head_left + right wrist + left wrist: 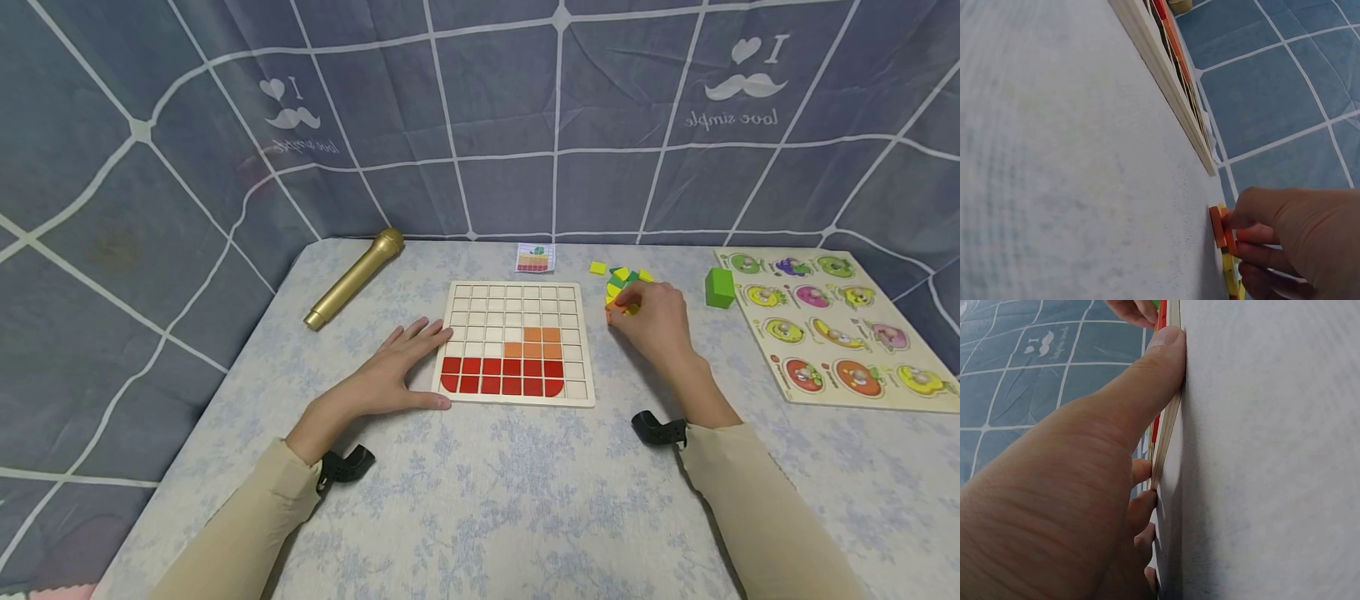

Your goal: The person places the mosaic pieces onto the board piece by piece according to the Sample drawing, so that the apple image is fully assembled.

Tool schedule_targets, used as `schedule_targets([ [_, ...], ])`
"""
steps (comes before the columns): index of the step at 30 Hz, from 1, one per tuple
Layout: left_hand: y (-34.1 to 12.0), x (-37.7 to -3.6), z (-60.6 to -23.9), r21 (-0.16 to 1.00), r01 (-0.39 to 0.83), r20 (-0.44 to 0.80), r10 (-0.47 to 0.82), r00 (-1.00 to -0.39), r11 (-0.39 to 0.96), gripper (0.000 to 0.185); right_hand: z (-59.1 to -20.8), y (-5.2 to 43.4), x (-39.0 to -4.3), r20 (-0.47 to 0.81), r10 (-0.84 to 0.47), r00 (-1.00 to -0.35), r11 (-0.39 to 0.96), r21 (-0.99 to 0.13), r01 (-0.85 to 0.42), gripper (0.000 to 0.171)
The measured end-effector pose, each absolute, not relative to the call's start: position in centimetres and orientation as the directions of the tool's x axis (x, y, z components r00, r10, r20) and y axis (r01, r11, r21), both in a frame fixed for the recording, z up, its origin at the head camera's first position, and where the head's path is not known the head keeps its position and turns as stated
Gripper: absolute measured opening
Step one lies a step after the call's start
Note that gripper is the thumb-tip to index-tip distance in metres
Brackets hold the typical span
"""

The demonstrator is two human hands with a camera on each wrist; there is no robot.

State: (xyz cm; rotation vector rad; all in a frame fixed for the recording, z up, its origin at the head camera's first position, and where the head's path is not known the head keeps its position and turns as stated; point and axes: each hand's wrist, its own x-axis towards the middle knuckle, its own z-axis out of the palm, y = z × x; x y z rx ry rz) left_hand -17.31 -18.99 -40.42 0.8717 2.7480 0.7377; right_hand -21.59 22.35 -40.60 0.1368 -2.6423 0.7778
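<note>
Head view: the left hand (397,367) lies flat, fingers straight, bracing the grid board (514,342) on the bench; the right hand (651,315) pinches an orange tile (1216,226) at the loose pile (624,283) beside it.

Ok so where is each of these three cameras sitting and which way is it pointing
Head: worn on the head, looking forward and down at the grid board; both forearms, left hand and right hand show.
Left wrist: at table level, along the left hand's thumb against the board's edge.
Right wrist: low over the tablecloth, at fingers on an orange tile.
Shared: both wrist views catch the board's edge.
</note>
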Motion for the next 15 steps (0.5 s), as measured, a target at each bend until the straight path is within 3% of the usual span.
schedule_targets([
  [8,-19.0,-17.3,-40.3,0.504,0.499,-0.009,0.582,-0.813,0.705,0.108,-40.4,21.7,-21.5,0.337,0.018,-0.941,0.796,-0.574,-0.191,0.017],
  [15,-19.0,-17.4,-40.3,0.502,0.501,-0.008,0.583,-0.812,0.705,0.108,-39.6,19.6,-21.2,0.278,-0.123,-0.953,0.727,-0.628,-0.277,0.015],
])
